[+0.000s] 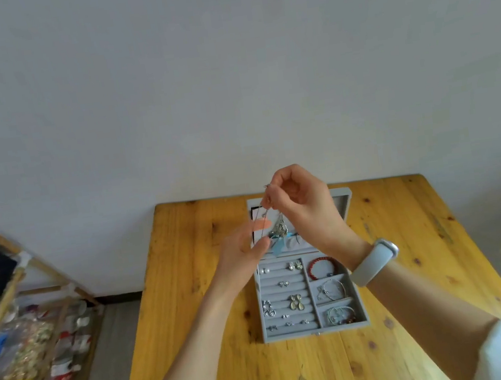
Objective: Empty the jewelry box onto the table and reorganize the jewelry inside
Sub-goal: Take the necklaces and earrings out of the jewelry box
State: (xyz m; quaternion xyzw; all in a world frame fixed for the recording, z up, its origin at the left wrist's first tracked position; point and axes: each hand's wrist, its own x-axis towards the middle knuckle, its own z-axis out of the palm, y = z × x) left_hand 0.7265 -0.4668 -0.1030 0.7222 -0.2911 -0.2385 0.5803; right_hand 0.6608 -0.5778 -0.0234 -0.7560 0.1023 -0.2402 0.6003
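Soft, even daylight is filling the scene, and nothing is glaring. The wall (226,65) is reading as a flat pale grey, dimming slightly toward the upper corners. The wooden table (192,293) is showing warm and bright, with only faint shadows lying under the forearms. The wide lens is bending the view, so the table edges are splaying outward. The shelf (22,331) at the left edge is looking smeared and soft, and fine detail is blurring across the whole picture.
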